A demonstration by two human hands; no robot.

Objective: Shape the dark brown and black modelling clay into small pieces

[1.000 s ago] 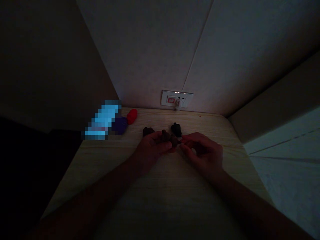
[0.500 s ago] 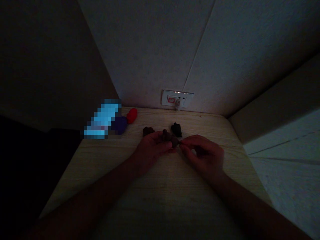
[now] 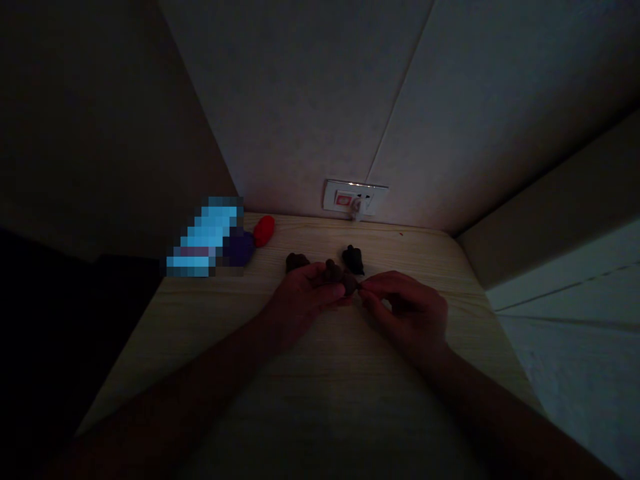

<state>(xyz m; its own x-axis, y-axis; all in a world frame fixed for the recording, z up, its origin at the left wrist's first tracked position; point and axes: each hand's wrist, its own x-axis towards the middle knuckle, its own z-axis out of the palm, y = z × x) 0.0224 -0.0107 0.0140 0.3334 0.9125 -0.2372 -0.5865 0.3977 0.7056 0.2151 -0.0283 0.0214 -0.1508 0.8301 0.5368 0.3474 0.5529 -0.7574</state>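
Observation:
A small brown clay figure [image 3: 349, 283] with rounded lumps lies in the fingers of my left hand [image 3: 305, 299], thumb across its near side. My right hand [image 3: 410, 308] is closed in a pinch at the figure's right end, on a thin dark bit of it. Just behind my left fingers sits a lump of brown clay [image 3: 296, 261]. A black clay lump [image 3: 353, 259] lies on the table a little beyond the figure. Dim light hides the finer shape of the figure.
On the wooden table [image 3: 320, 373], at the back left, are a red clay lump [image 3: 264, 231], a purple lump [image 3: 241, 249] and a blurred-out bright blue thing [image 3: 205, 237]. A wall socket [image 3: 355, 198] with a plug sits behind. A pale panel [image 3: 565, 267] borders the right.
My right fingertips have shifted very slightly at the figure's right end. My left hand stays around the brown figure, and the lumps on the table have not moved.

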